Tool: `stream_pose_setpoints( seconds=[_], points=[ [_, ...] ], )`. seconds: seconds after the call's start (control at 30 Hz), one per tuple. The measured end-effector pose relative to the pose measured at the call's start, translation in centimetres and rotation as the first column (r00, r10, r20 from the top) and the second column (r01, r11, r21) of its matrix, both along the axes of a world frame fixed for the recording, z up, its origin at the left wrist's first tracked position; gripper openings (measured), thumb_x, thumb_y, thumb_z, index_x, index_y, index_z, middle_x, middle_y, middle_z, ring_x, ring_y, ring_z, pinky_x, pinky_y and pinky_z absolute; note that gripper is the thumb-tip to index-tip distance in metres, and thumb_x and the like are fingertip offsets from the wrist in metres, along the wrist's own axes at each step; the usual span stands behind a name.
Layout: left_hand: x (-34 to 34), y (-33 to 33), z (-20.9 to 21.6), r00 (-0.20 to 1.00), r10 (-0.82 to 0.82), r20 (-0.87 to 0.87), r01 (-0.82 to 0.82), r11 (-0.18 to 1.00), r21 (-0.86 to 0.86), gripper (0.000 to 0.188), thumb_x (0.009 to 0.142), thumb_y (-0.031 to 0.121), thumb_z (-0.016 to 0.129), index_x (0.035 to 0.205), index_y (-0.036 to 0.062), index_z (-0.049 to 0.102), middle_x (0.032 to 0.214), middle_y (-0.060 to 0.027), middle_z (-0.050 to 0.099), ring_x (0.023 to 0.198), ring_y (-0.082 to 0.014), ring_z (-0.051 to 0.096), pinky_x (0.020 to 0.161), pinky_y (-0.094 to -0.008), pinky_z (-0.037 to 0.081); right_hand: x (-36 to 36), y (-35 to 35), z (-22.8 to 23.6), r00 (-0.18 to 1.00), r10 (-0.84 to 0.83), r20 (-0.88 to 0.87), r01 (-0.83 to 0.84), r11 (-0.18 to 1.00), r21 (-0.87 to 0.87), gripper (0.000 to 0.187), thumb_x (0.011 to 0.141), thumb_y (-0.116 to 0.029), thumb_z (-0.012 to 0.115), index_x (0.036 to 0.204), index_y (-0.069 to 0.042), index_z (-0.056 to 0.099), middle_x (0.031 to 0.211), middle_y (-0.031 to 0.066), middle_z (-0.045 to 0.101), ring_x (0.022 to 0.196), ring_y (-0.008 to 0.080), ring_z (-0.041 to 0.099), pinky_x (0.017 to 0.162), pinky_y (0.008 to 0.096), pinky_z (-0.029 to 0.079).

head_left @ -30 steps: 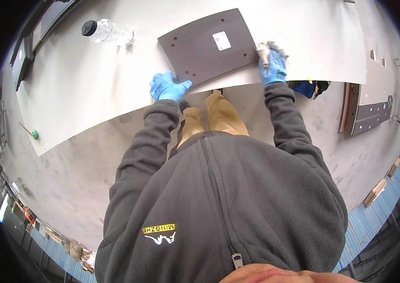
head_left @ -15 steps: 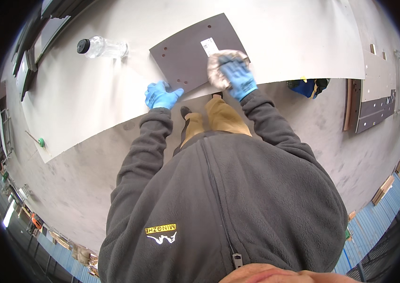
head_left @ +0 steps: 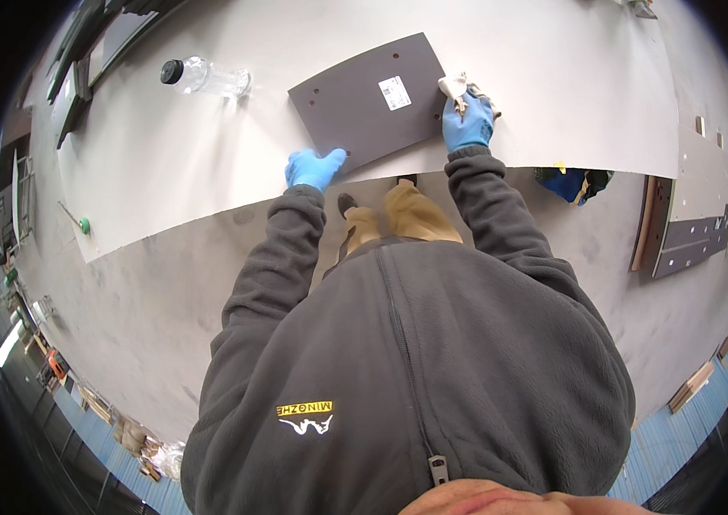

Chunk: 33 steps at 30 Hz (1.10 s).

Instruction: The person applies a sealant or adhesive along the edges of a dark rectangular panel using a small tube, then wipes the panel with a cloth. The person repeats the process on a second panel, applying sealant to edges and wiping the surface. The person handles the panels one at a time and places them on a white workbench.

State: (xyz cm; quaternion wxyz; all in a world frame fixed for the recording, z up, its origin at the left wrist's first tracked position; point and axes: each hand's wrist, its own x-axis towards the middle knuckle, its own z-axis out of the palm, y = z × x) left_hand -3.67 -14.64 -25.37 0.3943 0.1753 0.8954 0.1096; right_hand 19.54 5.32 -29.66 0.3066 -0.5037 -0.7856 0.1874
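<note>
A dark grey-brown panel [head_left: 355,99] with a slightly curved far edge lies flat and askew on the white table [head_left: 570,94]. Small round holes sit near its corners, and a white label [head_left: 395,93] is stuck on its face. In a blue glove, my left hand [head_left: 312,168] grips the panel's near left corner, thumb over the face; its fingertips are partly hidden. My right hand [head_left: 468,129], also blue-gloved, is closed around a crumpled pale cloth [head_left: 458,87] at the panel's right edge. Part of the cloth sticks out beyond the fingers.
A clear bottle with a black cap [head_left: 209,79] lies left of the panel. A green-handled screwdriver [head_left: 83,226] rests near the table's left corner. Dark panels [head_left: 81,86] are stacked at far left. Below the table's right edge is a blue and dark bag [head_left: 571,184]; more panels [head_left: 694,245] stand beyond.
My right hand has wiped rightward off the label area to the panel's right edge, carrying the now more bunched cloth. My left hand keeps to the near left corner. The whole view has shifted slightly.
</note>
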Motion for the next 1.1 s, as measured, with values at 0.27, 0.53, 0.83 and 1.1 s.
stream_pose_setpoints(
  seconds=[0.27, 0.53, 0.83, 1.1],
  points=[
    [1.7, -2.6, -0.2, 0.698, 0.348, 0.626, -0.598, 0.764, 0.242, 0.031, 0.091, 0.023, 0.08, 0.097, -0.0022, 0.064, 0.078, -0.0024, 0.062, 0.071, -0.0123, 0.057, 0.07, -0.0299, 0.052, 0.2, 4.0, 2.6, 0.914, -0.331, -0.234, 0.096, 0.738, -0.668, 0.049, 0.1, -0.042, 0.059, 0.105, 0.004, 0.073, 0.083, 0.016, 0.073, 0.075, 0.0263, 0.071, 0.07, 0.0381, 0.055],
    [0.2, -2.8, 6.1, 0.331, 0.205, 0.921, -0.843, 0.502, 0.192, 0.018, 0.099, 0.014, 0.069, 0.112, 0.0018, 0.065, 0.103, -0.0036, 0.072, 0.089, -0.0136, 0.072, 0.077, -0.0258, 0.057, 0.6, 10.2, 4.7, 0.982, -0.145, -0.12, -0.01, 0.597, -0.802, 0.05, 0.095, -0.04, 0.062, 0.114, 0.005, 0.072, 0.095, 0.0166, 0.073, 0.09, 0.0257, 0.071, 0.081, 0.0341, 0.054],
    [0.6, -0.3, 11.7, 0.673, 0.048, 0.739, -0.587, 0.642, 0.493, 0.041, 0.091, 0.008, 0.071, 0.128, -0.0063, 0.059, 0.108, -0.0117, 0.071, 0.095, -0.0179, 0.069, 0.083, -0.0284, 0.055, 0.3, 12.8, 2.3, 0.843, -0.273, -0.464, -0.391, 0.284, -0.876, 0.033, 0.105, -0.018, 0.056, 0.126, 0.007, 0.058, 0.122, 0.0096, 0.064, 0.109, 0.0162, 0.063, 0.095, 0.0223, 0.05],
    [1.5, 0.0, 13.1, 0.98, 0.117, 0.159, -0.197, 0.623, 0.757, 0.041, 0.082, -0.001, 0.079, 0.122, -0.0013, 0.067, 0.107, -0.0073, 0.074, 0.096, -0.0146, 0.069, 0.087, -0.0302, 0.056, 1.0, 12.0, 6.5, 0.593, -0.342, -0.729, -0.573, 0.457, -0.681, 0.037, 0.108, -0.031, 0.049, 0.127, -0.001, 0.06, 0.112, 0.0068, 0.066, 0.101, 0.0166, 0.064, 0.091, 0.028, 0.052]
  ],
)
